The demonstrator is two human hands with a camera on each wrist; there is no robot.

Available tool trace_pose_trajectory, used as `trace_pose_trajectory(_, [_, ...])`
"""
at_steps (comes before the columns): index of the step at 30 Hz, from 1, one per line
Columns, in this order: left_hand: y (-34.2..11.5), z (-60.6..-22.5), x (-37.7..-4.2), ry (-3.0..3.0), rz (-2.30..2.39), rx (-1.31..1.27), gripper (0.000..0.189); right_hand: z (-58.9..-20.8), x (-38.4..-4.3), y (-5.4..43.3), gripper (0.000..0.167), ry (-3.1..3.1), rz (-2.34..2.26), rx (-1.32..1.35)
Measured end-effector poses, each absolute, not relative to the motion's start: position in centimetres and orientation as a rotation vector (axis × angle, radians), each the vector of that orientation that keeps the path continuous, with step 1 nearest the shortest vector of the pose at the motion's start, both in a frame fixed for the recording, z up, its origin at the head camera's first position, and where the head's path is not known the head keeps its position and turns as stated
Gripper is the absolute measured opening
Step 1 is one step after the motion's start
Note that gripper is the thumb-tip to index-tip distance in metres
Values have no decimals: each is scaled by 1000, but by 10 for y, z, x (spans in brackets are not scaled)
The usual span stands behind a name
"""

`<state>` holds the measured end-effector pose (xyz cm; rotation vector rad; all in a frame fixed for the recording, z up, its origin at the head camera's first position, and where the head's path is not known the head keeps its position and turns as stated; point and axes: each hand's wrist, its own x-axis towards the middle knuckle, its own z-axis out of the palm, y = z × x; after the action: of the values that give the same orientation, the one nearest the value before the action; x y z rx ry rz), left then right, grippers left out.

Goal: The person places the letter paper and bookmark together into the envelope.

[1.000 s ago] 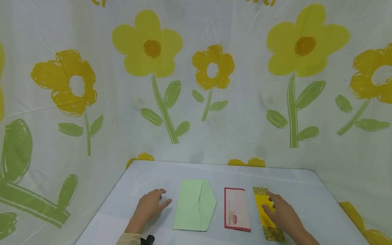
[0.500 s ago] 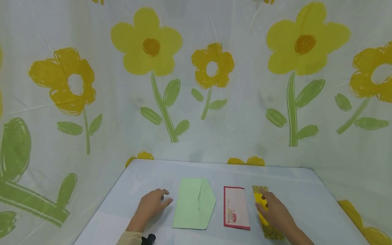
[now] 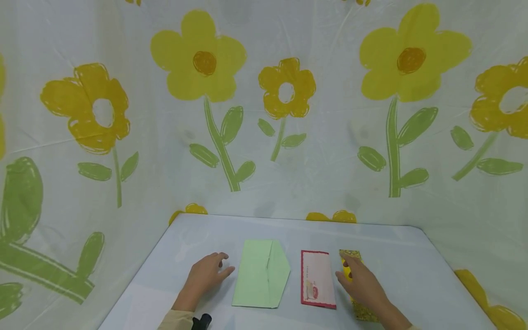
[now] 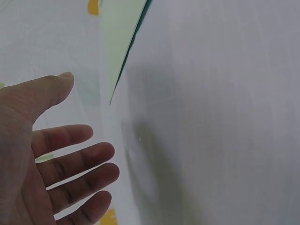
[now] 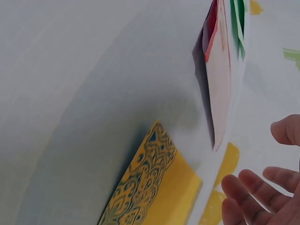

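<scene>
A pale green envelope (image 3: 256,275) with a pointed flap lies flat on the white table. My left hand (image 3: 207,274) hovers just left of it, fingers spread and holding nothing; the left wrist view shows the envelope's corner (image 4: 121,37) beyond the thumb. To the right of the envelope is a pink card (image 3: 319,275) with a red border. A yellow card with ornate patterned ends (image 3: 365,313) lies farther right, partly hidden under my right hand (image 3: 365,284). That hand is empty with relaxed fingers, its thumb near the pink card's right edge.
The white table (image 3: 429,279) has rounded far corners. A curtain (image 3: 338,183) printed with yellow flowers hangs behind it and along both sides. By my left wrist sits a small black object (image 3: 202,321).
My right hand has moved left across the yellow card toward the pink card. My left hand has shifted slightly right, closer to the green envelope. The envelope and cards stay in place.
</scene>
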<state>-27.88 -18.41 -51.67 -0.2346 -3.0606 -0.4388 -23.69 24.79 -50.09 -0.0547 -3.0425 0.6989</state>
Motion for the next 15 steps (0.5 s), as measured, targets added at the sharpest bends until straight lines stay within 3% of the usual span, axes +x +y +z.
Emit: trace_pose_trajectory(15, [-181, -522, -278, -3026, -426, -246, 49, -511, -245, 229, 69, -3079, 761, -100])
